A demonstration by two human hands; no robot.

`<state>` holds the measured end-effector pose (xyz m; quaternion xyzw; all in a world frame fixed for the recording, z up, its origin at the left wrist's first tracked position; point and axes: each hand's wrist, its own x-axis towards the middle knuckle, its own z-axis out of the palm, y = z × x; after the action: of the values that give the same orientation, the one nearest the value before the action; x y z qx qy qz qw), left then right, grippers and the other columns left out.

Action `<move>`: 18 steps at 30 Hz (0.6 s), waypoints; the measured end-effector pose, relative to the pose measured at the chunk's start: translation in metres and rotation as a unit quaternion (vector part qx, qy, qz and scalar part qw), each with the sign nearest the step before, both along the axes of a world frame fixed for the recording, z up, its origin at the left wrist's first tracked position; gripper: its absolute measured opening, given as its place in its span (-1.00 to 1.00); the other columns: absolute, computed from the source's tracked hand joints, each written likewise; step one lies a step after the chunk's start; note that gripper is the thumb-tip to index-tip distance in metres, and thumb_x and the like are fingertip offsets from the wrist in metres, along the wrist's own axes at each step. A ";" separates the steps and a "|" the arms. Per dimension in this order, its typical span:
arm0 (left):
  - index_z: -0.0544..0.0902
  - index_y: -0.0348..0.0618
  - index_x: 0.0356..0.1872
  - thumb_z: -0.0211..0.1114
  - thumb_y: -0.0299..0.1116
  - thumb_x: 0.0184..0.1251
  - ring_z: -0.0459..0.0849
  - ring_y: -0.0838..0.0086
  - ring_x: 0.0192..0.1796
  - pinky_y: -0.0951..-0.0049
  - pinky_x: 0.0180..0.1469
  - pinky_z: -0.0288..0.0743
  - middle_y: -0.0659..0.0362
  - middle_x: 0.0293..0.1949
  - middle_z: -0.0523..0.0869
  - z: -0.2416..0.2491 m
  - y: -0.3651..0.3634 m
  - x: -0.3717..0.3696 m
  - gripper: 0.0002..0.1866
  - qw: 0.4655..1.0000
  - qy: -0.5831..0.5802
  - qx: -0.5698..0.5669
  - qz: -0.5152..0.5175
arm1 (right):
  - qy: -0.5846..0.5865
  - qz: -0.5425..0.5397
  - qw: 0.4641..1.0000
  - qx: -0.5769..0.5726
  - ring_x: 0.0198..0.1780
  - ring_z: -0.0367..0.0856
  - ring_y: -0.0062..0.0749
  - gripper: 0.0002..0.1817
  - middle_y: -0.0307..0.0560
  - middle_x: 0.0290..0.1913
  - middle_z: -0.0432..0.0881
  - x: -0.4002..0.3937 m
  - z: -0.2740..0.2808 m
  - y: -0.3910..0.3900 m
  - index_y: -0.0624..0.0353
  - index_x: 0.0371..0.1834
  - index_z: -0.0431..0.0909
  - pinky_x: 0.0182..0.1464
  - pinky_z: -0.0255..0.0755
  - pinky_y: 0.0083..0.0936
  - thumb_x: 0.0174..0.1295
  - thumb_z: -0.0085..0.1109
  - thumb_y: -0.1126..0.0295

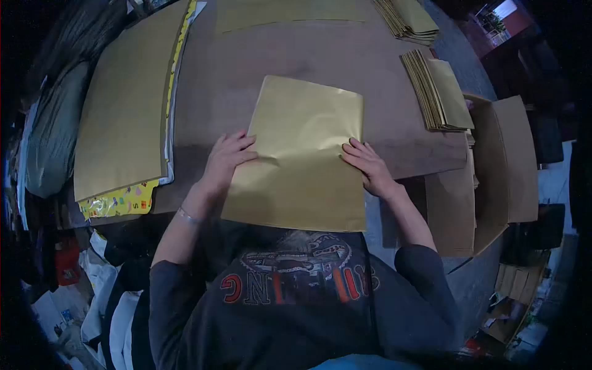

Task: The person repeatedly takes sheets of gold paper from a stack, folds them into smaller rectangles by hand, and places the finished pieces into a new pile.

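Note:
A gold paper sheet (302, 172) lies in front of my chest, its near part reaching past the table edge over my shirt. My left hand (229, 157) grips its left side, fingers on top and thumb out of sight. Opposite, my right hand (369, 165) has the right side in its grasp, fingertips pressing the surface. Shallow creases run inward from both grips. The sheet's far edge rests toward the middle of the brown table (216, 80).
At the left, a stack of large gold sheets (126, 111) lies over yellow printed paper (120, 200). Folded gold bundles (435, 92) sit at the right edge, with another bundle (407, 21) behind. An open cardboard box (450, 216) stands right of the table. Another gold sheet (290, 12) lies at the far side.

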<state>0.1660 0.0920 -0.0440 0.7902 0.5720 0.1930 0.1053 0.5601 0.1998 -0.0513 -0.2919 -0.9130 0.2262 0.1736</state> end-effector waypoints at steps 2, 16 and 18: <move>0.71 0.11 -0.07 0.25 -0.38 0.22 0.47 0.25 0.36 0.02 0.44 0.16 0.25 0.18 0.64 0.008 -0.015 0.006 -0.74 0.998 -0.055 -0.005 -0.019 | 0.025 -0.019 0.999 -0.008 0.44 0.33 -0.06 -0.61 -0.08 0.29 0.53 0.005 -0.004 -0.001 -0.05 0.16 0.59 0.46 0.06 0.12 0.24 0.23 0.42; 0.73 -0.03 -0.19 0.32 -0.31 0.08 0.68 0.22 0.06 0.23 0.18 0.42 0.14 -0.11 0.75 -0.004 -0.034 0.007 -0.76 0.984 -0.178 0.010 0.022 | 0.175 -0.060 0.982 -0.048 0.21 0.52 -0.08 -0.75 -0.18 -0.08 0.71 -0.002 -0.014 -0.012 0.08 -0.13 0.67 0.44 0.07 0.06 0.08 0.33 0.50; 0.72 -0.04 -0.21 0.32 -0.31 0.10 0.68 0.22 0.04 0.21 0.17 0.44 0.14 -0.15 0.75 0.008 -0.032 0.014 -0.78 0.987 -0.159 0.025 0.016 | 0.162 -0.068 0.984 -0.037 0.20 0.52 -0.15 -0.74 -0.20 -0.09 0.70 -0.002 -0.015 -0.012 0.07 -0.13 0.67 0.47 0.02 0.05 0.08 0.34 0.46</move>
<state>0.1799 0.0598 -0.0357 0.7426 0.5558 0.3317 0.1721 0.5583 0.1878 -0.0668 -0.3192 -0.8415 0.2919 0.3238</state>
